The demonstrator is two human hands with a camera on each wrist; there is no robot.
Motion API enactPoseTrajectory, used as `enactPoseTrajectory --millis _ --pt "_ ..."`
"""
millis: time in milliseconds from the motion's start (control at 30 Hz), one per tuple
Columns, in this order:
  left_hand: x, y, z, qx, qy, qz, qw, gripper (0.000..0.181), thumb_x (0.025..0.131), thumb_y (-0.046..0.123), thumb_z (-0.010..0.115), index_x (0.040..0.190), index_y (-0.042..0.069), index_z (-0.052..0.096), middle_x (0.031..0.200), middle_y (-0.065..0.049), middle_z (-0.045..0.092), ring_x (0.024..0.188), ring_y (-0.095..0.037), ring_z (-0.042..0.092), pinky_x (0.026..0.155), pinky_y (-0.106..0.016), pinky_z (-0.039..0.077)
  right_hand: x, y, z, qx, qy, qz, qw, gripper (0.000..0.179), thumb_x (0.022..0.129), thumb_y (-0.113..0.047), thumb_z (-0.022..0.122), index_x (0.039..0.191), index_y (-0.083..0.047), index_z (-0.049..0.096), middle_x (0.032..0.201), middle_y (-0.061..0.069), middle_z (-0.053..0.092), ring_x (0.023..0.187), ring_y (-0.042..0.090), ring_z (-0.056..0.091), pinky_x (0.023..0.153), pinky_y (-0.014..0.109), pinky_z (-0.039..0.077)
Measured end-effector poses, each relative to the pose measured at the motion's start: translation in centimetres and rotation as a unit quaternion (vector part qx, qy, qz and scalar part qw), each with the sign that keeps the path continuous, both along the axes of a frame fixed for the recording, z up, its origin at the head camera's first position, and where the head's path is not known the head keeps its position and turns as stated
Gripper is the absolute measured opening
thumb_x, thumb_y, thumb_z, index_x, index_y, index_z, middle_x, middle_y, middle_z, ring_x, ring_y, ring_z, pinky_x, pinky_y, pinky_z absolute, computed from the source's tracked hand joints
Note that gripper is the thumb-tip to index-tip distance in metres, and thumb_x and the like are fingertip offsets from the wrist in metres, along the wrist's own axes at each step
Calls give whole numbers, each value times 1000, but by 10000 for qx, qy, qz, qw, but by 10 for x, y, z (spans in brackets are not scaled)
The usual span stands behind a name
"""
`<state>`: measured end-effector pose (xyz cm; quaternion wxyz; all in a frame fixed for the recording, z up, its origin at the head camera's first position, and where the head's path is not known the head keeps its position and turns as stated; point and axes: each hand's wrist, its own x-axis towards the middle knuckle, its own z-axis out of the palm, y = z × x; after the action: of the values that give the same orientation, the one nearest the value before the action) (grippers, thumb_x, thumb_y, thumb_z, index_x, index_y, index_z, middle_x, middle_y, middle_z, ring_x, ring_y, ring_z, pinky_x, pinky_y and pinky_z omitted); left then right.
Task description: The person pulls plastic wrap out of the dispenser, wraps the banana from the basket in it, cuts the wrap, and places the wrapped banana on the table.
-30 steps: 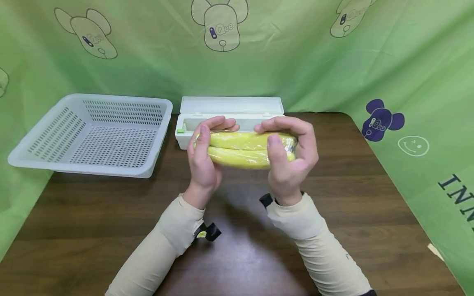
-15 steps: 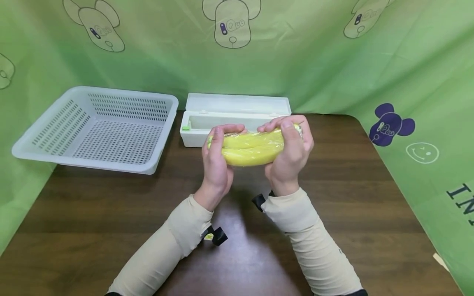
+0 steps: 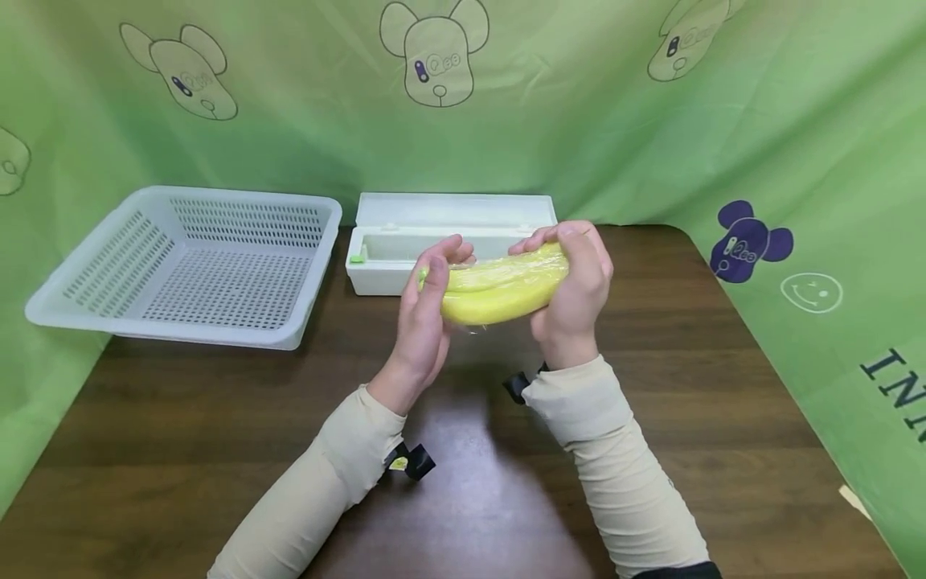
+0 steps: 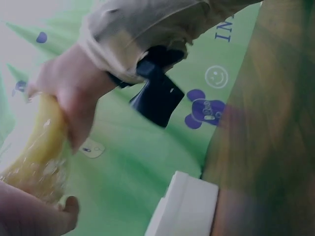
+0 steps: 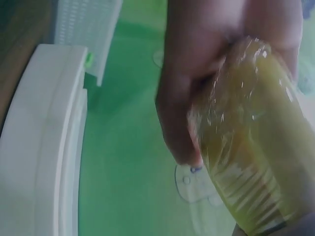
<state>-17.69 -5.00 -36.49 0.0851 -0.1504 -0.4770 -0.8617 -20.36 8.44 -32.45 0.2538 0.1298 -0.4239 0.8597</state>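
A pair of yellow bananas (image 3: 499, 293) wrapped in shiny cling film is held up above the table. The left hand (image 3: 425, 310) grips their left end, thumb on the near side and fingers behind. At the other end the right hand (image 3: 579, 281) holds them, its thumb lying along the top. A small green tip shows beside the left thumb. In the left wrist view the wrapped bananas (image 4: 42, 142) span between both hands, and the film looks wrinkled. The right wrist view gives a close look at the film-covered bananas (image 5: 256, 137), with folds and glare on the wrap.
Behind the hands stands a long white box (image 3: 379, 280) with its lid (image 3: 456, 211) raised. A white perforated basket (image 3: 292, 318) is at the back left. The dark wooden table (image 3: 687, 450) meets a green printed curtain (image 3: 550, 137) at its edges.
The right hand has turned, its thumb moving over the bananas' right end. The bananas have tilted, right end higher, and the left hand has shifted slightly right.
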Motion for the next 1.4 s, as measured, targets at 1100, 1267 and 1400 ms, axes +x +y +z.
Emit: enactPoseTrajectory --millis 1100,1267,1400 --pt "-1 -39 21 -3143 1449 781 9349 36 91 4 75 125 -2 65 122 -8 63 112 -20 57 97 -40 49 -6 30 7 -1151 -124 95 9932 15 87 -7 57 77 3 53 68 16 54 58 30 57 64 41 54" --pt "0 -50 28 -3580 1627 631 9173 47 89 4 77 133 2 61 129 -7 61 116 -20 56 102 -40 45 -7 30 7 -711 -121 89 9974 16 90 -7 55 76 2 54 67 15 55 58 30 60 63 39 55" --pt "4 -56 34 -4029 1455 517 9021 55 88 9 80 138 5 59 129 -6 61 115 -18 57 101 -38 46 -6 30 8 -766 -307 274 9962 17 89 -8 56 76 3 54 67 15 55 58 31 60 63 41 54"
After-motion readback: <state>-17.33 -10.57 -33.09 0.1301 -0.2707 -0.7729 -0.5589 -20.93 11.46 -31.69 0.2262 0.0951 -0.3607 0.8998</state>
